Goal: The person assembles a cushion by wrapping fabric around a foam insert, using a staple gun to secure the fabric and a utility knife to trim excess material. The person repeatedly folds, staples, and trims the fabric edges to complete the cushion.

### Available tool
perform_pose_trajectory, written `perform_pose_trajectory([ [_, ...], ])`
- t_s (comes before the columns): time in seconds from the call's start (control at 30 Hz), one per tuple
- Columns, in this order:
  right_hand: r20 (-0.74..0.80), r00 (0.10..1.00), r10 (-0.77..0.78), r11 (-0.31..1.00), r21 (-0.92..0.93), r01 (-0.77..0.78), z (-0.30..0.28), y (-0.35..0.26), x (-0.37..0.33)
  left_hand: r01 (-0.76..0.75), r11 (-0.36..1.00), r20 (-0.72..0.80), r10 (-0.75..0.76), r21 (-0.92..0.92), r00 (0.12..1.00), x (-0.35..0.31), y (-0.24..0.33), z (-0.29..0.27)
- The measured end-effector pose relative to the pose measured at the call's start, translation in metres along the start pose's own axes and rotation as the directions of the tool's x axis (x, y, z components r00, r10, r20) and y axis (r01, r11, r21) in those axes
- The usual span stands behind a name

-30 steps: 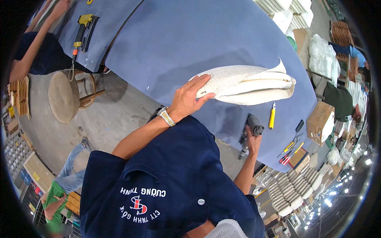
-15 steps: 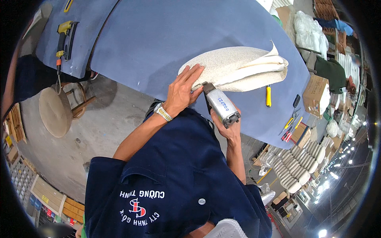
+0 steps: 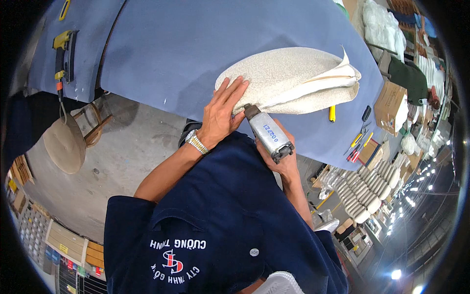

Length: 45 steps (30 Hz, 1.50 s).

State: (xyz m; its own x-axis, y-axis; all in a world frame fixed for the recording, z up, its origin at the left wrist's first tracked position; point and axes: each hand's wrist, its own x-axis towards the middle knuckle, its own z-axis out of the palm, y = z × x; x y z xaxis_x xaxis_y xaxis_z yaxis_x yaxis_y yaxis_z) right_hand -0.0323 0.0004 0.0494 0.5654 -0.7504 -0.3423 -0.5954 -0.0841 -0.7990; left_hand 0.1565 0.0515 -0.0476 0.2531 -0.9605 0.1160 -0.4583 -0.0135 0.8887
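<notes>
Lying at the upper left of the frame, a yellow-and-black air gun point(image 3: 59, 55) trails its hose downward, and a yellow knife point(image 3: 64, 10) sits above it. Lower down, I see a round padded stool point(image 3: 64, 147). Near the centre I have the left hand point(image 3: 220, 115), fingers flat and slightly spread on the left end of a cream fabric-covered piece point(image 3: 279, 68), a metal watch point(image 3: 198, 143) on its wrist. The piece is at the upper centre, over the blue tabletop point(image 3: 161, 44), its cover parted toward the right around a white inside, a pointed flap standing at that end. Below it, the right hand point(image 3: 286, 159) is wrapped around a grey gun-shaped tool point(image 3: 269, 132), nose at the piece's lower-left edge; from here I cannot tell if it presses. Further right, a yellow handle point(image 3: 332, 114) pokes out below the piece, then hand tools point(image 3: 356, 141) and a cardboard box point(image 3: 390, 103).
</notes>
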Motion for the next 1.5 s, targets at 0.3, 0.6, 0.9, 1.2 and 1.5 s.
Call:
perform_pose_trajectory([
  [0.3, -0.026, 0.999, 0.024, 0.998, -0.061, -0.026, 0.011, -0.01, 0.005, 0.053, 0.994, 0.093, -0.044, -0.094, 0.995, 0.003, 0.003, -0.008],
  [0.6, -0.144, 0.98, -0.136, 0.99, -0.044, 0.131, 0.023, -0.014, 0.012, 0.029, 1.0, 0.022, -0.029, -0.004, 0.999, 0.007, -0.005, -0.01],
  [0.9, -0.305, 0.946, 0.105, 0.864, -0.443, -0.239, -0.059, 0.162, -0.075, -0.021, 0.98, 0.045, 0.012, 0.198, 0.999, -0.017, 0.005, 0.021],
  [1.2, -0.758, 0.641, 0.117, 0.978, -0.026, -0.209, -0.16, 0.193, -0.018, 0.019, 0.935, 0.122, -0.066, 0.354, 0.99, -0.048, 0.017, 0.051],
  [1.5, -0.616, 0.781, 0.104, 0.874, -0.319, -0.367, -0.176, 0.194, 0.076, 0.0, 0.884, 0.069, -0.037, 0.468, 0.997, -0.066, 0.011, 0.074],
])
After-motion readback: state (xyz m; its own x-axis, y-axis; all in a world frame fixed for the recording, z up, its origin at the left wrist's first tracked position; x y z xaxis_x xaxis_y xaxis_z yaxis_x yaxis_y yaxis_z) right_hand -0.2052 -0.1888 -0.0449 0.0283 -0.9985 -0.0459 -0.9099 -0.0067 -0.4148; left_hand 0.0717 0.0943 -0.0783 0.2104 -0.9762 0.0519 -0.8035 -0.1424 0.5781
